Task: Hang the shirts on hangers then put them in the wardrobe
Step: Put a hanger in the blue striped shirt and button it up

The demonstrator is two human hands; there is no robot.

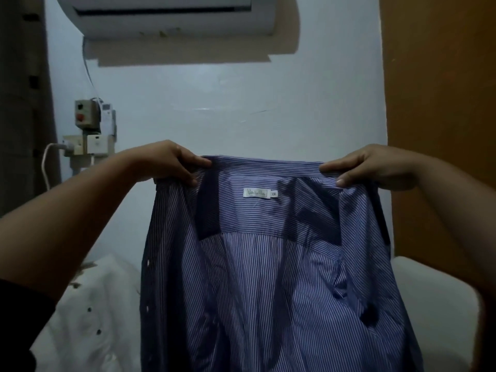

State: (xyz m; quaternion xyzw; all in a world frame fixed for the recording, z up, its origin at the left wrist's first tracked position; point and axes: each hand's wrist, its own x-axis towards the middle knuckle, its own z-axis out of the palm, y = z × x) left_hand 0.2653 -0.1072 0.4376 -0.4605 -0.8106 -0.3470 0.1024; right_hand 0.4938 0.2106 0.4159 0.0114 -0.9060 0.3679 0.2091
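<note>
Head view: person holds up a blue striped shirt point(268, 277) in front of them, inside facing the cam, collar at top, body hanging down w/ the front open. Left hand point(169, 162) pinches the collar's left end, thumb and fingers curled and clamped on the fabric. Right hand point(375, 167) grips the collar's right end the same way, fingers folded over the edge, thumb tucked under. Collar stretched taut btwn the two hands. White neck label point(257, 193) sits centred just below the collar, small size tag beside it; text too blurred to read for sure.

Behind the shirt: pale blue wall point(241, 103). AC unit point(171, 14) mounted high up, upper left. Switch box w/ a red button point(86, 114) on the wall at left, sockets and a white cable below it. Brown wooden panel point(440, 103) fills the right side, could be a wardrobe, can't tell. White cloth point(88, 318) w/ dark buttons lies low left, under the left forearm. White surface low right, near the shirt's edge.
</note>
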